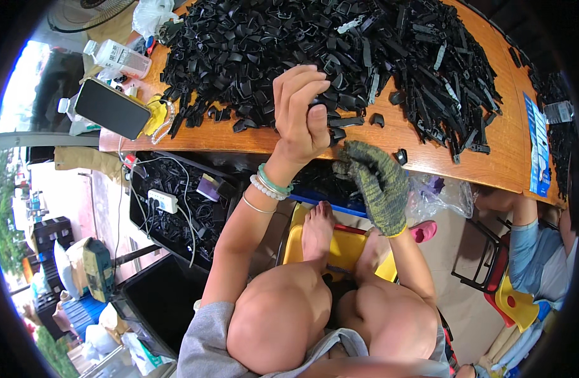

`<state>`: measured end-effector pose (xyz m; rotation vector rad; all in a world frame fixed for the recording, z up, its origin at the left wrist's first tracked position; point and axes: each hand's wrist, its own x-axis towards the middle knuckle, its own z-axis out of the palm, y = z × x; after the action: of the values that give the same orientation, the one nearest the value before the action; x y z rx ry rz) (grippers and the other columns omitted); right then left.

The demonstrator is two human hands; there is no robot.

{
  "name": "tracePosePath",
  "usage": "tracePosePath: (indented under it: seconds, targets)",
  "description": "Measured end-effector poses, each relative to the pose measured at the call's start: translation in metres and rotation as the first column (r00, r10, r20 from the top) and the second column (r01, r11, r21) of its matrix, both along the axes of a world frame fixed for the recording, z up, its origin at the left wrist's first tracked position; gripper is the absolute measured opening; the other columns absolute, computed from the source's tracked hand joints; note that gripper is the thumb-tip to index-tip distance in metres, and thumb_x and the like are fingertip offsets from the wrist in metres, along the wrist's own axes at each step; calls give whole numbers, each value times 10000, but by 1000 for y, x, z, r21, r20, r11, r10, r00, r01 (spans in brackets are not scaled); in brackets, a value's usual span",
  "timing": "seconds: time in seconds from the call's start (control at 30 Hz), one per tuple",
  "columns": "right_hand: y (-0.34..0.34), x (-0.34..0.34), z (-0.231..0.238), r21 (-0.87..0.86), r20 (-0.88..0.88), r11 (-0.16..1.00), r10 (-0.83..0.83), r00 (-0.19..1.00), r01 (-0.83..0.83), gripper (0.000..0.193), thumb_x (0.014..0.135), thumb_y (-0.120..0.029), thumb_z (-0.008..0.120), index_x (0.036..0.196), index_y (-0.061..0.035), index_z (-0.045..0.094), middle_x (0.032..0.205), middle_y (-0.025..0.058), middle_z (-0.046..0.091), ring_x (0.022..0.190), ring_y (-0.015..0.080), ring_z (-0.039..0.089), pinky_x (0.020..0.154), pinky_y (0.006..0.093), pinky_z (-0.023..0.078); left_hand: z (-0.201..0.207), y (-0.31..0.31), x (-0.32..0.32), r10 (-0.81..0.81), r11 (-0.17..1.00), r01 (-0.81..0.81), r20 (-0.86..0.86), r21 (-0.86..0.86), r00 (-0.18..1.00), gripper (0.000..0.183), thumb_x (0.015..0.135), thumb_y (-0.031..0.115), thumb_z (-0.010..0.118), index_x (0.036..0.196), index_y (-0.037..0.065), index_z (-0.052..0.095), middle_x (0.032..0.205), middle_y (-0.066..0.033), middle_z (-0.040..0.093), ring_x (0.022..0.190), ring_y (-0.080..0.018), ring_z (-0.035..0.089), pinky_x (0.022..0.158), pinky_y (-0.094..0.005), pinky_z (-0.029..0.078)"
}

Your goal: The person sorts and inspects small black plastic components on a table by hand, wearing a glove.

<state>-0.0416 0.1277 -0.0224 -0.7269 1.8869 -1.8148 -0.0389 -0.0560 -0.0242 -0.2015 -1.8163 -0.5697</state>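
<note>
My left hand (300, 112) is bare, with bracelets (270, 184) at the wrist. It is raised over the near edge of a large heap of small black plastic parts (239, 53), its fingers curled toward the thumb. Whatever it may hold is hidden by the fingers and lost against the black parts. A grey-and-yellow knitted glove (384, 198) covers my right hand, which is at the table's front edge with bent fingers. I cannot make out what is in it. Below it, partly hidden, stands a blue bin (340, 206) with black parts.
Longer black strips (437, 94) lie on the wooden table (422, 154). At the left are a phone (113, 108), a bottle (120, 60) and a black crate (152, 220) holding parts and a power strip (163, 201). A clear bag (444, 198) hangs right; another person's arm (524, 233) is beyond.
</note>
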Motion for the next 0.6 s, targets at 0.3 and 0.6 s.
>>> tracePosePath:
  seconds: [0.3,0.6]
  targets:
    - [34,8,-12,107,-299,989,-66,952,102,210,783,-66,548,967,-4,630,968,149,633,866,300,603,782,349,468,10,46,7,-180,983,182,302,20,936,117,737,-56,599,851,-32,585,799,-121,601,655,-241,586,554,-303,477]
    - [60,13,-30,12,-284,863,-481,829,505,226,860,-29,502,1061,36,580,1034,114,618,924,190,564,853,294,428,17,79,-11,-225,869,487,805,-90,550,162,650,-6,571,810,-28,553,841,-142,477,684,-318,556,594,-395,459]
